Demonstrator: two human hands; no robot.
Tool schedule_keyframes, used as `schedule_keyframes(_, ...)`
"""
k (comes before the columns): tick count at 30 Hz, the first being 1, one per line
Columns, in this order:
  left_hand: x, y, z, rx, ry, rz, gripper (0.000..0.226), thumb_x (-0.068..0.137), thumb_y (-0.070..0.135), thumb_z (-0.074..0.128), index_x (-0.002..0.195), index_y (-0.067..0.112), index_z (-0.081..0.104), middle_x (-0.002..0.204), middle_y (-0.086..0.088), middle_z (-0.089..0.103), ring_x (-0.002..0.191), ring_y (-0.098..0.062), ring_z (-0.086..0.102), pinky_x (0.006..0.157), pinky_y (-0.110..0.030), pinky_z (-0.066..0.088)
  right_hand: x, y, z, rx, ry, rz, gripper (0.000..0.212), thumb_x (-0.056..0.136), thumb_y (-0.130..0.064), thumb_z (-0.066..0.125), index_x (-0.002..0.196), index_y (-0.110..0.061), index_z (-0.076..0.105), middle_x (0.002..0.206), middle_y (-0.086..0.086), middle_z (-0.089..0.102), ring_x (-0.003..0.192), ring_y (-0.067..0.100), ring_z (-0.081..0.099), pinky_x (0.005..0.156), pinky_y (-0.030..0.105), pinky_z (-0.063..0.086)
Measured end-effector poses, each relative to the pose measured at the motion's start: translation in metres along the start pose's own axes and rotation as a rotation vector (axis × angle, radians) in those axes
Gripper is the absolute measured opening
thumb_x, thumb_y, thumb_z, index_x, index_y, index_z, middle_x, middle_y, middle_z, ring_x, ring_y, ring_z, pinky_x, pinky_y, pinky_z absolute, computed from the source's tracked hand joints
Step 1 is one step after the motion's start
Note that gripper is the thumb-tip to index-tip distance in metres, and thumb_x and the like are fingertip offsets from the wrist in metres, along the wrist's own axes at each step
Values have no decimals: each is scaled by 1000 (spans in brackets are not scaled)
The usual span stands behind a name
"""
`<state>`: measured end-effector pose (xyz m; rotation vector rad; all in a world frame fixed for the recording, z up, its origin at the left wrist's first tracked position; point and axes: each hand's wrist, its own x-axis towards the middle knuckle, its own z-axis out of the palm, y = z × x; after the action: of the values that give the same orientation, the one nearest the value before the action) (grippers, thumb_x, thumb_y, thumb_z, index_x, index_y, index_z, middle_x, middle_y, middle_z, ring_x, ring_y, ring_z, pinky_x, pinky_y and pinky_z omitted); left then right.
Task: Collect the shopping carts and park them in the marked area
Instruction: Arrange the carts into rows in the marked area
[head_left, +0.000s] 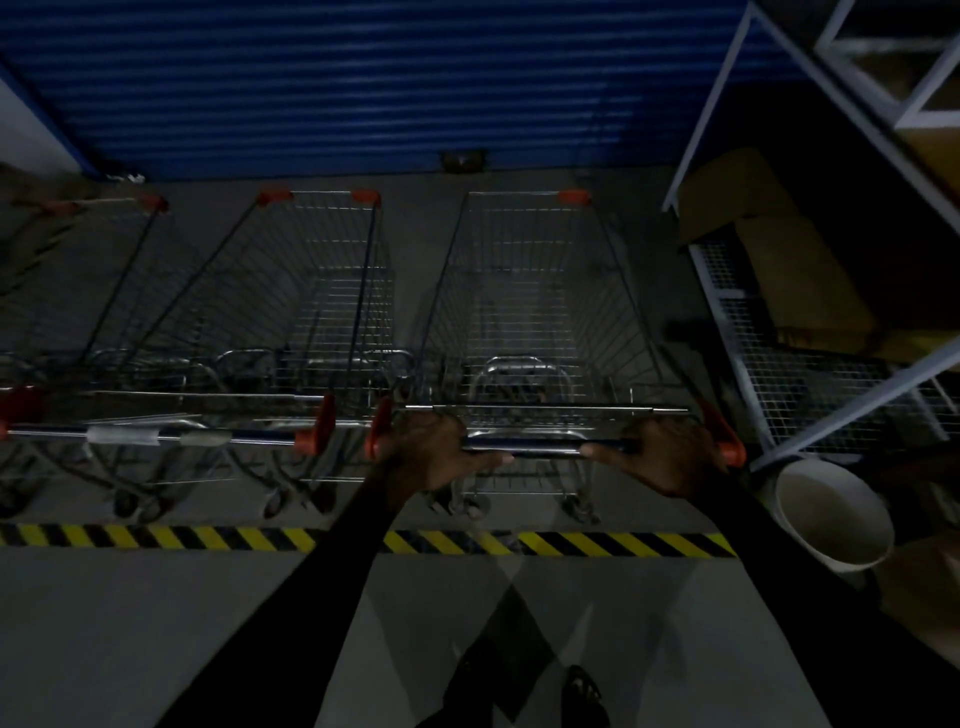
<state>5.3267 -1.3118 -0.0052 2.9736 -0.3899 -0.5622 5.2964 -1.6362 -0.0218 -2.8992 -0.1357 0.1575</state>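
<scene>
Shopping cart (524, 312) at right, beyond striped floor line (156, 538); handle bar (540, 446) inside curled fingers of left hand (434, 457) and right hand (667, 457), both clamped on it.

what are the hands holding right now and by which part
Both hands grip the rightmost shopping cart by its handle bar: left hand near the bar's left end, right hand near its right end.

3 carts (530, 312) on taped floor (130, 623)
</scene>
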Motion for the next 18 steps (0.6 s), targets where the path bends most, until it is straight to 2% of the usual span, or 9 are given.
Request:
schedule_keyframes(2,-5,2,-4,45,-7,-17,97,67,111,26,70,24,68,67,9,65,76,-14,69,101,-48,48,-2,-3,-3,-5,-48,24,89,65,-107,26,97,-45,80,109,-7,79,113,17,71,90,30,48)
schedule_keyframes(4,-10,5,-6,77,-21,-15,90,75,106,33,78,24,71,76,8,70,85,-14,71,107,-47,44,-4,-4,-4,4,-68,38,86,63,-106,27,83,-40,79,104,-6,80,109,16,72,81,27,43)
schedule_keyframes(5,-11,6,-6,73,-13,-11,89,76,105,34,80,24,72,76,8,70,85,-14,71,106,-46,44,-6,-4,-4,20,-63,36,80,65,-105,29,84,-44,78,107,-8,80,111,15,71,81,26,43)
schedule_keyframes(7,-10,4,-2,49,5,-6,93,71,109,31,78,25,71,71,9,67,78,-13,69,100,-42,48,-7,0,1,22,-22,17,80,67,-108,28,106,-56,75,117,-14,77,119,13,68,91,27,50)
schedule_keyframes(9,-6,-1,5,-8,-12,1,96,68,110,30,80,24,71,71,7,67,74,-12,68,83,-34,52,-8,5,8,-40,37,-6,77,70,-107,29,109,-58,73,113,-15,78,114,12,70,95,30,54)
schedule_keyframes(11,-4,-3,12,-52,-7,16,100,63,113,27,81,26,71,69,7,67,68,-10,66,76,-32,53,-8,11,13,-69,47,-1,80,71,-107,27,102,-53,76,100,-13,79,101,8,73,89,30,58)
schedule_keyframes(13,-4,-1,13,-14,37,26,102,61,115,25,78,26,72,65,7,67,65,-8,64,84,-34,54,-9,11,12,-18,28,22,79,69,-109,27,89,-50,76,88,-13,78,90,6,73,82,32,59)
schedule_keyframes(16,-2,-2,13,-1,35,26,104,60,115,25,74,24,72,62,8,67,62,-6,64,87,-34,52,-11,7,3,45,-18,22,56,70,-107,33,78,-64,69,71,-20,72,77,-1,68,74,29,54)
schedule_keyframes(18,0,-2,14,-39,13,43,107,56,117,23,74,24,72,62,7,68,62,-7,66,80,-32,58,-11,8,0,37,-45,33,68,70,-106,33,63,-47,67,50,-12,57,57,-3,56,64,28,47)
